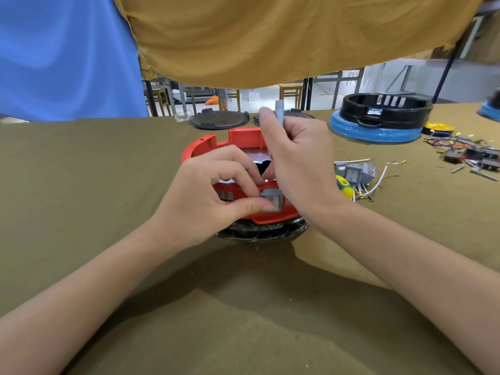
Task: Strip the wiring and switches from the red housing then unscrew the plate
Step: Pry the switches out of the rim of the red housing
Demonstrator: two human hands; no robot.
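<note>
red housing round, glossy plastic | left hand pinches square grey switch

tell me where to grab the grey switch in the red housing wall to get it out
Judging by its pose, pinch the grey switch by its square front frame from the near, outer side of the red housing. Its face sits in the wall, and the left hand already touches it there. Its back is hidden.

Two bare forearms; no sleeves, rings or watch on hands
</note>
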